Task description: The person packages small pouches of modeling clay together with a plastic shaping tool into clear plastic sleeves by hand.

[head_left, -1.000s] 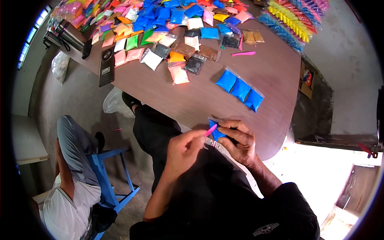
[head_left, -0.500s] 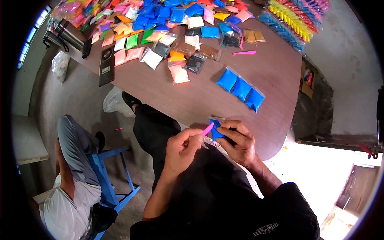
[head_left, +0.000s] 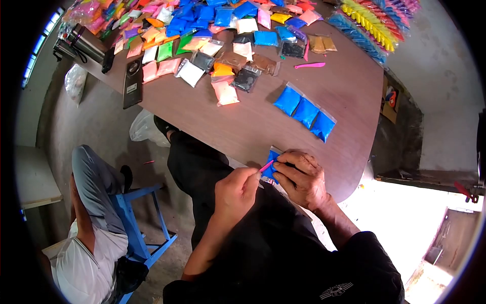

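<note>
At the near table edge my right hand point(head_left: 302, 180) pinches a small blue packet point(head_left: 271, 156) by its right side. My left hand point(head_left: 236, 192) is closed around a pink plastic knife point(head_left: 267, 165), whose tip lies against the packet's face. Whether the tip has gone into the packet I cannot make out. Farther up the table lies a joined strip of three blue packets point(head_left: 306, 112). A second pink plastic knife point(head_left: 310, 65) rests beyond that strip.
Many coloured packets point(head_left: 202, 20) cover the far side of the table point(head_left: 202, 119). Bundles of coloured plastic pieces point(head_left: 367, 25) lie far right. A dark phone-like device point(head_left: 133, 83) and a flask point(head_left: 87, 41) stand left. A person point(head_left: 93, 248) sits on a blue stool point(head_left: 147, 223).
My left hand has turned and brought the pink knife lower, against the blue packet. The packet is tilted a little differently in my right hand.
</note>
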The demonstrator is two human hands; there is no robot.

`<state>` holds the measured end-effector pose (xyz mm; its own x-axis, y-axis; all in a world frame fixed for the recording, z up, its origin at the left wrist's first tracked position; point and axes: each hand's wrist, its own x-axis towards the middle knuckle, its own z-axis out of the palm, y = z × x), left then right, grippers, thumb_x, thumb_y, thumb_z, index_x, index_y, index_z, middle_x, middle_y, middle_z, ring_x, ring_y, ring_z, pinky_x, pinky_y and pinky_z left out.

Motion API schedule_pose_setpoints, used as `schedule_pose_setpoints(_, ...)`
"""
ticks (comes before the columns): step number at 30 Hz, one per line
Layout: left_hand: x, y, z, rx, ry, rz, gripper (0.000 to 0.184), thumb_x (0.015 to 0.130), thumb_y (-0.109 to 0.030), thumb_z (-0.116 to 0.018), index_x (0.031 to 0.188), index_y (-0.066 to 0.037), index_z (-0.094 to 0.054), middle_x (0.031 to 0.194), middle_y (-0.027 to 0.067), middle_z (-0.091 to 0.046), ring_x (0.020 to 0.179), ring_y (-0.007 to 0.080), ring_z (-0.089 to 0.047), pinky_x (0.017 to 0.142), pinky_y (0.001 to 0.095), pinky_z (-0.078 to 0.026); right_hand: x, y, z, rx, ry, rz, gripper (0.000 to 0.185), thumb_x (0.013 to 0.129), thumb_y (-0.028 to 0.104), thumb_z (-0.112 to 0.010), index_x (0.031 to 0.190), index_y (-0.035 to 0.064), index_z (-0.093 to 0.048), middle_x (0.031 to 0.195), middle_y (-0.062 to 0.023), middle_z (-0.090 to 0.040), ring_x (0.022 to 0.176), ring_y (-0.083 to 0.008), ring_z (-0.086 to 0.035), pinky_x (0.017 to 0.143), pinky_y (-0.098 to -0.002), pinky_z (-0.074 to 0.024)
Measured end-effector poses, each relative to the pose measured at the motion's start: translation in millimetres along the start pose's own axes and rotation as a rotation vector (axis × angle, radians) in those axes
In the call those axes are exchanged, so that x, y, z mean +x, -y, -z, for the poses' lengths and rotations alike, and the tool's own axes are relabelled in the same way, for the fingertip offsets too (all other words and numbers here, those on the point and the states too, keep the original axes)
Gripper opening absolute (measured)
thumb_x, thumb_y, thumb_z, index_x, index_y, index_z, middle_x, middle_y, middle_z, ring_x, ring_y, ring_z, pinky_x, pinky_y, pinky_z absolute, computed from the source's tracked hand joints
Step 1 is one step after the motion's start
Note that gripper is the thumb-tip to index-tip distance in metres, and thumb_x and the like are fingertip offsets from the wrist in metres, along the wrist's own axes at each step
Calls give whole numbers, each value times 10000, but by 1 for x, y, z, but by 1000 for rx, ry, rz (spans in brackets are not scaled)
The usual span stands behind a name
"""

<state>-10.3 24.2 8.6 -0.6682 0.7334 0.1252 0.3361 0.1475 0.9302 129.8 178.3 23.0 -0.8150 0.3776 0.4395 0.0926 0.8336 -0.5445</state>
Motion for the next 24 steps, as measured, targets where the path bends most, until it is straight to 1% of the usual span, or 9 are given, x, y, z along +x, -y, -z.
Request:
schedule_pose_setpoints(2,4,5,-4,123,-35,-126,57,947,-77,-750,976,-49,-710,824,139,-710,677,316,-701,599,367,-548,3,4,1,-24,1,1,258,756,77,-883,997,42,-798,1095,-86,-741,1035,-289,-718,888,-416,-578)
schedule_pose_setpoints(3,8,4,-4,123,-35,-125,57,947,-77,-750,976,-49,-710,824,139,-710,677,316,-701,599,367,-548,5,6,2,-51,1,3,253,755,81,-884,991,45,-800,1093,-80,-742,1029,-284,-719,882,-411,-578)
schedule_pose_setpoints(5,16,0,-3,278,-7,-193,63,944,-16,-752,993,-2,-715,853,151,-723,673,255,-707,609,332,-550,6,7,3,-50,6,-8,251,756,81,-883,989,44,-800,1088,-83,-743,1022,-285,-721,884,-409,-577)
schedule_pose_setpoints(8,18,4,-4,250,-23,-211,56,949,-17,-749,988,-3,-712,850,152,-719,664,250,-698,602,332,-544,7,5,3,-28,8,-18,248,755,80,-883,986,42,-800,1076,-87,-745,1008,-289,-724,891,-410,-573)
schedule_pose_setpoints(11,11,1,2,128,-38,-95,55,953,-27,-750,981,-3,-708,836,149,-714,651,248,-686,593,334,-538,5,-1,2,8,5,-20,247,753,75,-882,984,39,-800,1071,-91,-747,998,-293,-726,897,-415,-570)
schedule_pose_setpoints(12,6,2,5,138,-8,-84,57,959,-97,-731,966,-49,-702,875,150,-733,732,366,-721,630,409,-571,5,-2,1,22,2,-13,247,752,71,-882,982,37,-799,1070,-94,-748,994,-295,-727,898,-417,-570)
schedule_pose_setpoints(15,-5,5,1,149,5,-72,64,962,-99,-734,975,-46,-700,855,154,-730,722,372,-719,620,411,-570,5,-2,1,29,-1,3,250,747,64,-883,981,35,-797,1072,-102,-750,994,-298,-728,889,-420,-573)
schedule_pose_setpoints(19,4,8,-2,252,-56,-152,81,963,-112,-747,993,-56,-696,851,155,-730,716,359,-719,606,412,-562,5,-3,2,32,12,15,254,744,59,-884,980,31,-794,1073,-110,-750,997,-301,-728,887,-421,-575)
schedule_pose_setpoints(24,-2,-1,4,158,-26,-82,81,959,-112,-751,994,-61,-698,857,154,-733,710,356,-719,600,411,-561,5,-6,0,56,2,22,261,736,44,-883,980,25,-791,1067,-115,-751,994,-305,-729,887,-423,-579)
